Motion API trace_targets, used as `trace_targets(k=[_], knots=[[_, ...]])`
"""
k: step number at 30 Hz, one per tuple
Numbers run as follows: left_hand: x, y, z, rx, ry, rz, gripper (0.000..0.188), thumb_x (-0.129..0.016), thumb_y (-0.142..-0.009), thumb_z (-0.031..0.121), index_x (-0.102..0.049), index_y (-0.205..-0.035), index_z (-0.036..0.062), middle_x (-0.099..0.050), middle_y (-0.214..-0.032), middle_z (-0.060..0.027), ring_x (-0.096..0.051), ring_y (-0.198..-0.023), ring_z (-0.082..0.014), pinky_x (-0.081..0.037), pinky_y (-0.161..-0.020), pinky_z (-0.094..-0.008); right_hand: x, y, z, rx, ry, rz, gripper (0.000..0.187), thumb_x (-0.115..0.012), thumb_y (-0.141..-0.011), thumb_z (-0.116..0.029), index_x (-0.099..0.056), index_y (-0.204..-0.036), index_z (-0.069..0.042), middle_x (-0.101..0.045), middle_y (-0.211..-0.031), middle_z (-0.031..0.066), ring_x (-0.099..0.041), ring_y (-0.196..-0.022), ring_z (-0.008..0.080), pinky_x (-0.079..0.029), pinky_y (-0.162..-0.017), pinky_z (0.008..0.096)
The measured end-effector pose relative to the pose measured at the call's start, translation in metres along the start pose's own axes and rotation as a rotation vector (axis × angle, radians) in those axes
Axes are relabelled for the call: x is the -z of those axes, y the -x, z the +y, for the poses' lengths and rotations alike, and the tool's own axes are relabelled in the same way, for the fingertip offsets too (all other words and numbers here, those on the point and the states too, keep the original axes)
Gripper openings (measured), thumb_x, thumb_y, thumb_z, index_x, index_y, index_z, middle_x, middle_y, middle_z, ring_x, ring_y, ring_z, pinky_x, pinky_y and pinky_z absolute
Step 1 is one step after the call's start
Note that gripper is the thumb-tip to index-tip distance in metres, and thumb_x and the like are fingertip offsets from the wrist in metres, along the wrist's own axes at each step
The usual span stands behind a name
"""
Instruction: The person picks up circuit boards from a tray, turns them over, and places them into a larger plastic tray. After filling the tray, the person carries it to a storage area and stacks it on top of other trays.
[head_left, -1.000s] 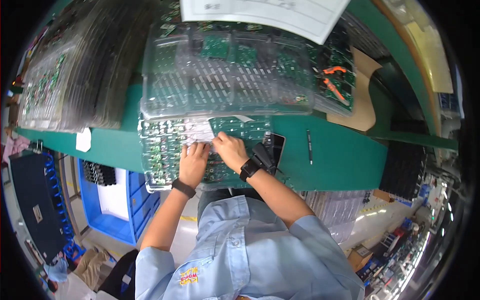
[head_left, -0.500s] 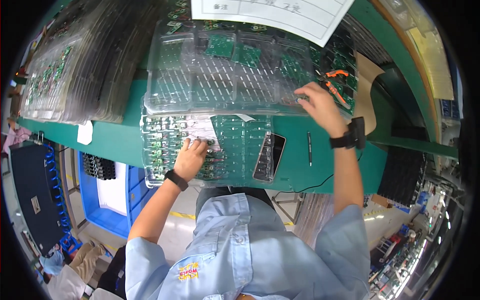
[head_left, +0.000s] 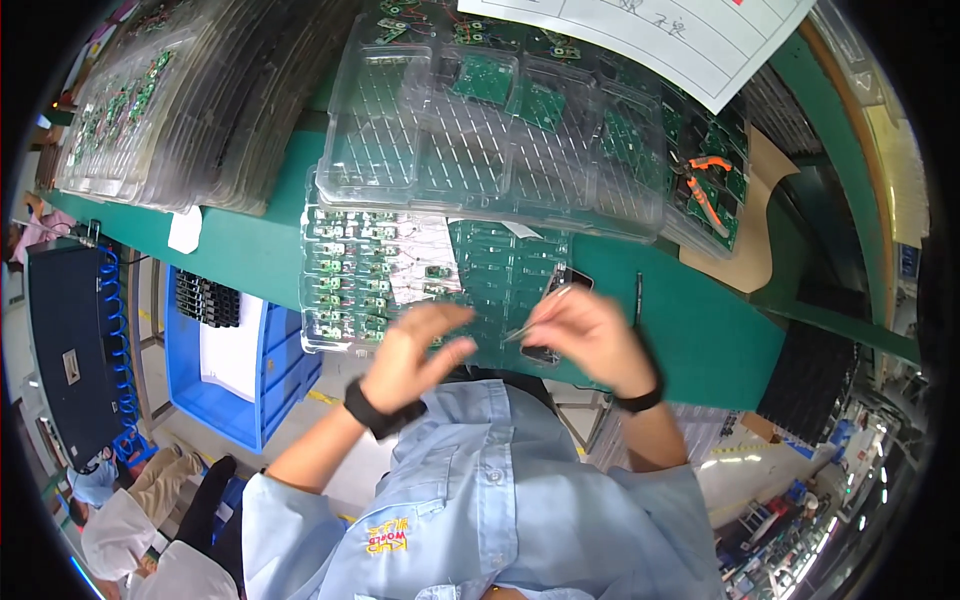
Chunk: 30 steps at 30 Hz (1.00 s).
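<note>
My left hand (head_left: 415, 355) hovers over the near edge of a clear plastic tray (head_left: 485, 262), thumb and fingers apart with nothing seen in them. Small green circuit boards with thin wires (head_left: 350, 280) fill the tray's left side. A white paper sheet (head_left: 420, 250) lies among them. Above the tray's right side, my right hand (head_left: 585, 335) pinches a slim silver tool (head_left: 515, 334), perhaps tweezers, its tip pointing toward my left hand. Motion blurs both hands. Partly covered by the right hand is a dark phone (head_left: 541, 354).
Stacked clear trays (head_left: 415, 150) holding green boards stand behind, with orange-handled pliers (head_left: 708, 195) to their right. A taller tray stack (head_left: 160, 130) rises at far left. A black pen (head_left: 639, 298) lies on the green table (head_left: 700, 335). Below left is a blue bin (head_left: 215, 425).
My right hand has come from beside the tray stack, near the pliers, down and left over the near tray. The left hand has lifted off the boards and moved nearer to me.
</note>
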<state>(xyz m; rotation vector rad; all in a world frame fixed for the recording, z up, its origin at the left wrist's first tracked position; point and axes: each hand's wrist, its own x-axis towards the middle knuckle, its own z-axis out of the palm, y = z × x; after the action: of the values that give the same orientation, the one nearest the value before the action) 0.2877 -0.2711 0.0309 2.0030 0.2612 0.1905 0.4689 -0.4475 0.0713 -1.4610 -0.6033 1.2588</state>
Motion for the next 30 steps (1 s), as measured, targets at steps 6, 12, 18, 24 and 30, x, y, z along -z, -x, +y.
trace_targets(k=[6,12,18,24,30], knots=[[-0.022,0.036,0.011,0.190,0.096,0.020,0.026,-0.068,-0.077,0.007,-0.064,-0.102,0.0014,-0.064,-0.099,-0.0125,-0.062,-0.086,-0.0304,-0.048,-0.074,-0.0369,-0.048,0.005,0.061,0.140,-0.101,-0.088,0.023,-0.057,-0.088,0.007,-0.056,-0.111,0.002,-0.061,-0.103,0.0121,-0.061,-0.100,0.0169,-0.051,-0.084,0.0277],[-0.012,0.039,0.009,-0.315,-0.480,-0.067,0.027,-0.065,-0.072,0.008,-0.064,-0.099,0.0050,-0.060,-0.091,-0.0054,-0.058,-0.082,-0.0207,-0.047,-0.075,-0.0343,-0.037,-0.001,0.071,-0.386,-0.710,-0.284,0.038,-0.059,-0.091,-0.004,-0.049,-0.128,0.000,-0.059,-0.112,0.0124,-0.057,-0.102,0.0116,-0.049,-0.085,0.0259],[-0.008,0.025,-0.012,-0.460,-0.660,-0.088,0.027,-0.061,-0.073,0.011,-0.063,-0.100,0.0049,-0.056,-0.085,-0.0033,-0.055,-0.078,-0.0175,-0.045,-0.074,-0.0331,-0.047,-0.026,0.072,-0.398,-0.297,-0.415,0.041,-0.058,-0.091,-0.006,-0.046,-0.130,0.002,-0.062,-0.104,0.0082,-0.062,-0.089,0.0113,-0.051,-0.079,0.0253],[0.007,-0.016,-0.045,-0.509,-0.798,-0.079,0.029,-0.060,-0.072,0.011,-0.063,-0.099,0.0036,-0.049,-0.077,-0.0019,-0.051,-0.071,-0.0156,-0.044,-0.072,-0.0313,-0.033,-0.074,0.087,-0.382,-0.301,-0.284,0.035,-0.059,-0.091,-0.006,-0.049,-0.123,0.000,-0.062,-0.102,0.0063,-0.063,-0.086,0.0117,-0.053,-0.078,0.0253],[0.018,-0.037,-0.051,-0.557,-0.827,-0.029,0.028,-0.060,-0.072,0.010,-0.063,-0.099,0.0036,-0.048,-0.076,-0.0016,-0.051,-0.070,-0.0160,-0.044,-0.072,-0.0314,-0.037,-0.088,0.078,-0.350,-0.569,-0.257,0.030,-0.060,-0.090,-0.007,-0.052,-0.119,-0.002,-0.062,-0.103,0.0076,-0.064,-0.086,0.0133,-0.054,-0.080,0.0265]])
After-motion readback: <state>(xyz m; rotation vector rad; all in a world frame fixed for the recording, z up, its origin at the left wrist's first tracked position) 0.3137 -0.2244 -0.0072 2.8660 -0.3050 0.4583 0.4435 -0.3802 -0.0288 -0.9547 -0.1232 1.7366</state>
